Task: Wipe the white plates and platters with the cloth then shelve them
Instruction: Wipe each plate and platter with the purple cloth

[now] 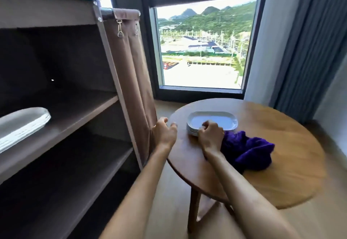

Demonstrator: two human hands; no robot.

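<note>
A stack of white oval platters sits on the round wooden table. My right hand is at the stack's near edge, its fingers curled over the rim of the top platter. A purple cloth lies crumpled on the table just right of that hand. My left hand hovers at the table's left edge, fingers loosely curled, holding nothing. More white platters lie stacked on the upper shelf of the brown shelving unit at the left.
The shelving unit has a brown fabric curtain pulled aside beside the table. A lower shelf holds nothing that shows. A tall window and grey drapes stand behind the table. The table's legs rest on a light wooden floor.
</note>
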